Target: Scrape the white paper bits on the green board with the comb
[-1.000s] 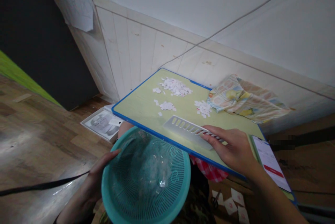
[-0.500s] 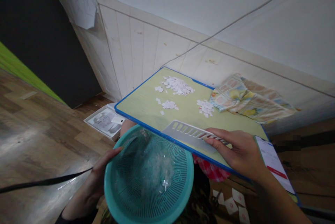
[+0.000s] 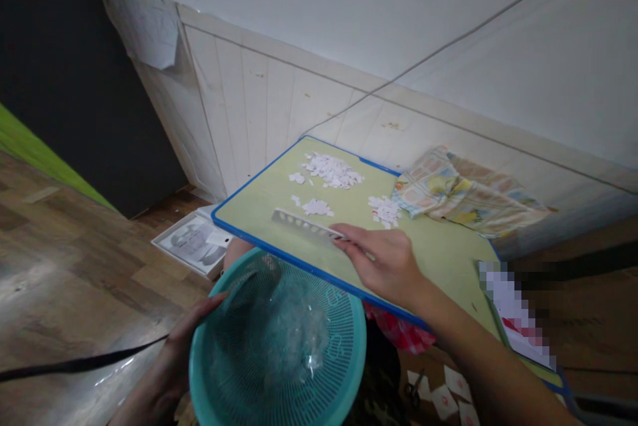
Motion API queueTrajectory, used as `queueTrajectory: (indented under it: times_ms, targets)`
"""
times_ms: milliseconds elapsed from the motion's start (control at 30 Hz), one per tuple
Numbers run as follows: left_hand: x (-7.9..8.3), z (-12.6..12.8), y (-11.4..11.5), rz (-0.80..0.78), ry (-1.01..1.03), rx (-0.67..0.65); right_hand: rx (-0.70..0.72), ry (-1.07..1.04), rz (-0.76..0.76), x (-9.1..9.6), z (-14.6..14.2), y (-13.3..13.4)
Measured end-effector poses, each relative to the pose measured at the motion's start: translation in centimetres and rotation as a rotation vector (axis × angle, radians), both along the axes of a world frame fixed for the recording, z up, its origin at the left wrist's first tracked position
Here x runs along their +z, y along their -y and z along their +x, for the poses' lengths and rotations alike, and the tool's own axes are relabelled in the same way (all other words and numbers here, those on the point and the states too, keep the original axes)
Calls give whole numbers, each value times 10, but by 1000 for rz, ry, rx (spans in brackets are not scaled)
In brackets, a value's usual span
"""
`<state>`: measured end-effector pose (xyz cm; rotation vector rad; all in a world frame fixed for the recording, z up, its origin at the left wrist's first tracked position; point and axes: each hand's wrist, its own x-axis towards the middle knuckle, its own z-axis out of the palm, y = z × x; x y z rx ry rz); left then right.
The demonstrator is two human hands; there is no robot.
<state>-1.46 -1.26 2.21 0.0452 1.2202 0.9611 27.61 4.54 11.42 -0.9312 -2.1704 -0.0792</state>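
My left hand (image 3: 182, 339) grips the left rim of a round turquoise plastic colander (image 3: 356, 346), held against the table's front edge. Crumpled clear plastic (image 3: 294, 339) lies inside it. My right hand (image 3: 386, 256) pinches one end of a flat, light-coloured slotted strip (image 3: 304, 225), tilted on its long edge over the yellow-green tabletop (image 3: 259, 203). Just beyond the strip is a small heap of white paper bits (image 3: 318, 207). A larger heap of paper bits (image 3: 331, 170) lies farther back, and another paper heap (image 3: 385, 211) is to the right.
A patterned cloth (image 3: 463, 190) lies at the table's back right, against the wall. A phone (image 3: 523, 326), partly pixelated, rests at the right edge. Scissors (image 3: 413, 391) and white cards (image 3: 443, 403) lie below. An open white box (image 3: 192, 243) is on the floor at left.
My right hand has moved the slotted strip left and away from the table's front edge, toward the small paper heap. The left hand still holds the colander; the view has shifted slightly.
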Motion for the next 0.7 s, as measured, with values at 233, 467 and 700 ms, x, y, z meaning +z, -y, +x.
queueTrajectory:
  times_ms: [233,467,700]
  targets:
    - [-27,-14,1,46,6,-16,-67,18,-153,-2,-5,-52]
    - [-37,-19,-1,67,-28,32,-299,-54,-184,-7,46,-96]
    - [-21,-15,-1,36,25,7,-410,-120,-213,-8,88,-137]
